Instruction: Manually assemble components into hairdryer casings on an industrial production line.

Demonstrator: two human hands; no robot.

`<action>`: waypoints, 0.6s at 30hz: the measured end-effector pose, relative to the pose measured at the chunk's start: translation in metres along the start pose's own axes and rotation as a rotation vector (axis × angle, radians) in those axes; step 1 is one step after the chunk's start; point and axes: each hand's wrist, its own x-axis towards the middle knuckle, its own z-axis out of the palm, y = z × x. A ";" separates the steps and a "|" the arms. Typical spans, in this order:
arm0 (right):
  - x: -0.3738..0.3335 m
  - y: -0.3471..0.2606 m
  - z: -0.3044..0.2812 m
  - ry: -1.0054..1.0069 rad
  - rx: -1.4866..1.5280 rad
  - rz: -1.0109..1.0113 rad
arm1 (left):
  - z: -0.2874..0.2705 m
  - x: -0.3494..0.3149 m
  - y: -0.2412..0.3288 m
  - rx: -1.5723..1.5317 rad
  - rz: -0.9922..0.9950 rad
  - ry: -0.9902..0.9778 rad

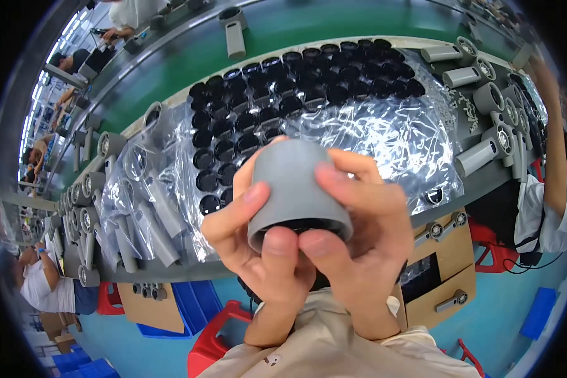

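Note:
Close in front of me is a grey plastic cylindrical housing (293,179), its dark open end tilted toward me. My left hand (252,242) and my right hand (372,217) grip it from both sides. The fingers wrap its outer wall, while both thumbs press at the near rim, over the black inside. Whether a handle extends from its far side is hidden. Beyond my hands, rows of round black caps (290,105) lie on clear plastic sheeting (384,135) on the workbench.
Bagged grey handled housings (160,233) lie at left, with more loose ones (88,220) beside them. Further housings (479,157) lie at right, near another person's arm (551,126). A green conveyor belt (334,25) runs behind. Below are cardboard boxes (457,271) and a red stool (211,340).

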 end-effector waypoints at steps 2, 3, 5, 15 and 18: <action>-0.001 -0.001 0.001 -0.041 -0.014 0.010 | -0.003 -0.003 -0.003 -0.088 0.026 0.039; 0.004 0.000 0.003 -0.052 -0.002 -0.052 | -0.004 0.000 -0.004 -0.083 0.030 0.038; 0.005 -0.003 0.001 -0.095 0.000 -0.078 | -0.001 0.005 -0.004 -0.233 0.058 -0.012; 0.006 -0.016 0.001 -0.020 -0.134 -0.003 | -0.004 0.010 0.008 -0.267 -0.136 -0.008; 0.005 -0.003 0.002 -0.006 0.014 0.071 | -0.013 0.017 0.000 -0.278 -0.031 -0.075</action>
